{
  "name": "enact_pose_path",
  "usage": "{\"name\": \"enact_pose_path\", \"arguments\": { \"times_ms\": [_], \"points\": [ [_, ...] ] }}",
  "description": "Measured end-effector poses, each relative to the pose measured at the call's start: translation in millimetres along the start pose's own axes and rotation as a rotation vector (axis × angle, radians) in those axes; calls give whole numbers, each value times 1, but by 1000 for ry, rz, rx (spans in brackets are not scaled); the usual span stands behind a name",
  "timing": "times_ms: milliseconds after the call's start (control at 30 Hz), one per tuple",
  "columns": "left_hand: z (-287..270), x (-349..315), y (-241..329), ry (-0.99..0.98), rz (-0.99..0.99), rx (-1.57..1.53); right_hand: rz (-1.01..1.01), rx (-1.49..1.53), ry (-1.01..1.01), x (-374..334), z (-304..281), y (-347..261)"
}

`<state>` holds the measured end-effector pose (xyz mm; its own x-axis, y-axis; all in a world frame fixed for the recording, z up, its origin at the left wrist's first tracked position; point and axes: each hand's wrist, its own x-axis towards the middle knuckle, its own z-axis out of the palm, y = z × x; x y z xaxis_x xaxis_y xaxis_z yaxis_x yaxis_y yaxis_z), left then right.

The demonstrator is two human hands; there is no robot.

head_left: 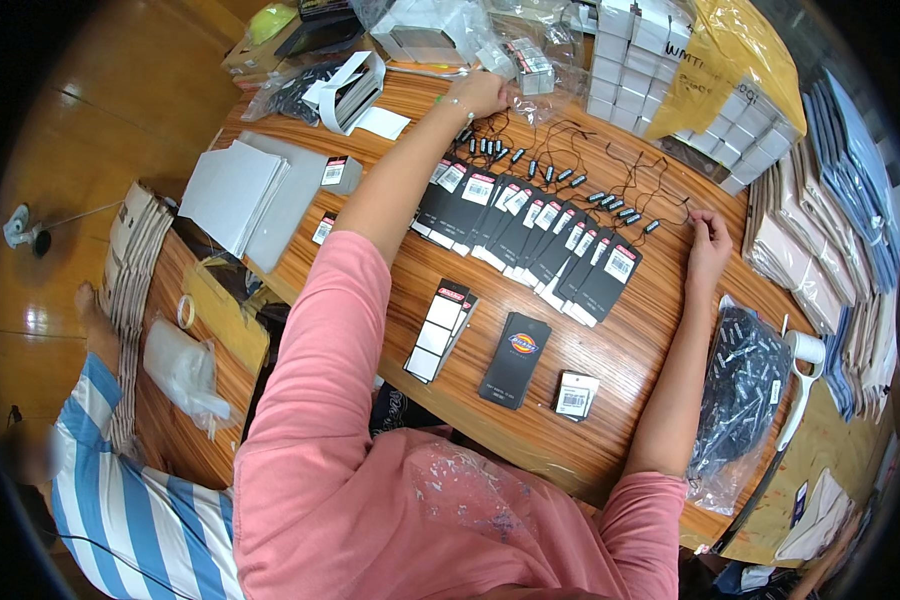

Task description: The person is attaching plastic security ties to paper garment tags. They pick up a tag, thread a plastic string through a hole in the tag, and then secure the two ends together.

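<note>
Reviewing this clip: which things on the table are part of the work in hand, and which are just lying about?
In hand:
- left hand, reaching to the clear bag of small boxes
- right hand, pinching a black string
- row of black hang tags

Lying about:
- white card stack
- tape roll
- single black tag
- folded fabric stacks

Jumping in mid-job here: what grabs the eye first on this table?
A long overlapping row of black hang tags with white labels fans across the middle of the wooden table, thin black strings trailing behind it. The left hand reaches to the far edge by clear plastic bags, while the right hand pinches a string at the row's right end. A single black tag lies apart, nearer the person.
</note>
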<state>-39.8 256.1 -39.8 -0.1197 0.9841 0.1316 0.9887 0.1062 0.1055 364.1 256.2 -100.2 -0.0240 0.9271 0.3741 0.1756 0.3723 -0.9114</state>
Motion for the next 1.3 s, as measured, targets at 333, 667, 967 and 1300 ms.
{"name": "enact_pose_path", "arguments": {
  "times_ms": [333,667,967,1300],
  "points": [
    [-2,-34,-31,79,320,-33,13,-14,8,-2,1,-5],
    [-13,-36,-28,-37,278,136,-9,22,12,0,2,-2],
    [-14,-36,-53,178,170,10,10,4,19,-2,2,-6],
    [-12,-49,-56,60,227,71,-13,3,19,0,2,-2]
  ]
}}
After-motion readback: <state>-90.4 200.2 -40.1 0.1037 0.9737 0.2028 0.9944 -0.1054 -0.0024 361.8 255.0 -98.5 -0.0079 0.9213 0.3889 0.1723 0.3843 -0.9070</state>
